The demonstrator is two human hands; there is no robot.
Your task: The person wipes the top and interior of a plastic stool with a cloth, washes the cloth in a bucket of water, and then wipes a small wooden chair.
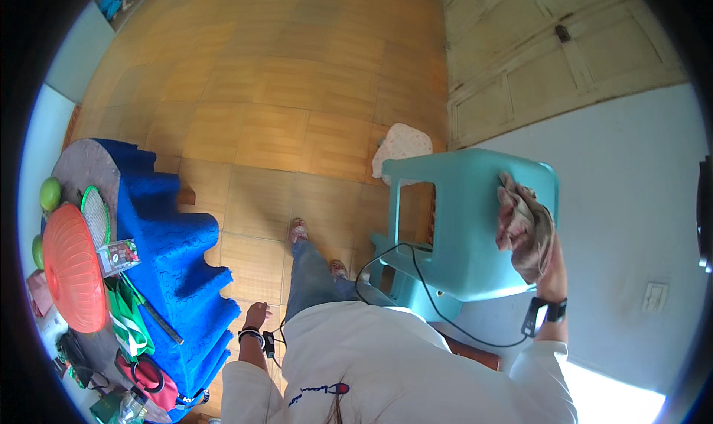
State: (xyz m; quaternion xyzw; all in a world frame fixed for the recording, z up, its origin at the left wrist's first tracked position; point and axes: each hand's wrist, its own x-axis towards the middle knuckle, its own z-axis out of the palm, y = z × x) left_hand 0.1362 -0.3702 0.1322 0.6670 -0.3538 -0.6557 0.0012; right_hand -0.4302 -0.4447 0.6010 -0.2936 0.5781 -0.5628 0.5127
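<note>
Our right hand [549, 274] grips the cloth [526, 227]; our left hand [258, 316] hangs half-open, empty. The cable [414, 257] looping left could snag the stool [468, 208].

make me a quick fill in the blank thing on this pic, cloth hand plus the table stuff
1. The person's ____ hand holds a crumpled pinkish-brown fabric cloth against the teal plastic stool.
2. The wavy-edged fabric tablecloth is ____.
3. The round red ribbed plastic item is on the person's ____ side.
4. The green-framed stringed object is a ____.

Missing words: right; blue; left; racket
</note>
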